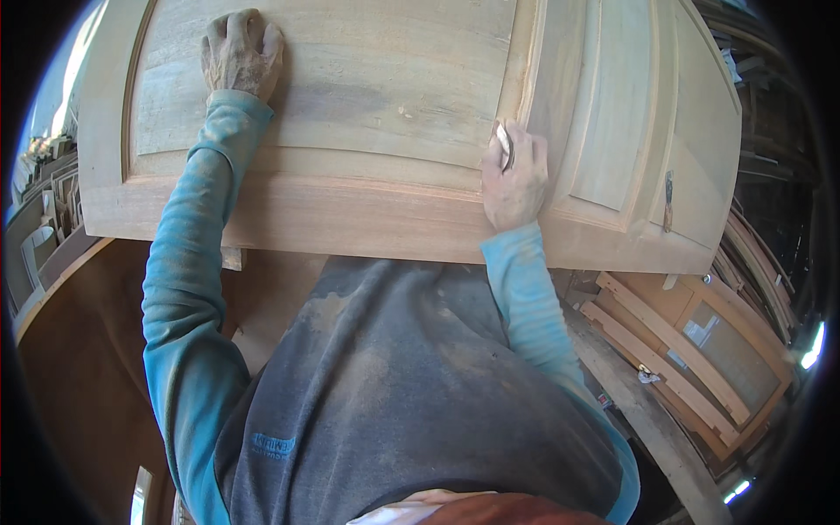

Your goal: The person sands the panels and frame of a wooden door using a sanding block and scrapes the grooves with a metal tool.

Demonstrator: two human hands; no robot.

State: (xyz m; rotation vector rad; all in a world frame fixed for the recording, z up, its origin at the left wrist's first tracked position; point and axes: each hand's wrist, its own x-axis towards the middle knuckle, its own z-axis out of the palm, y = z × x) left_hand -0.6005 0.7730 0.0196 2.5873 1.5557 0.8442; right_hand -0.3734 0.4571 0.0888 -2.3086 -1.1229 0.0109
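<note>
A large pale wooden panel door (pixel 350 206) lies flat in front of me, with raised panels framed by moulded edges. My left hand (pixel 242 54) rests on the broad panel at the upper left, its fingers bent and their tips turned away. It shows nothing held. Near the middle moulding, my right hand (pixel 514 175) grips a small folded piece of sandpaper (pixel 505 146), white with a dark edge. That hand presses against the inner edge of the frame; its fingers partly cover the sheet. Wood dust coats both hands.
A slim tool with a worn handle (pixel 668 201) lies on the door's right part. Below right stands a wooden frame with slats (pixel 674 350). A curved brown board (pixel 87 350) is at lower left. Stacked boards (pixel 757 262) line the right side.
</note>
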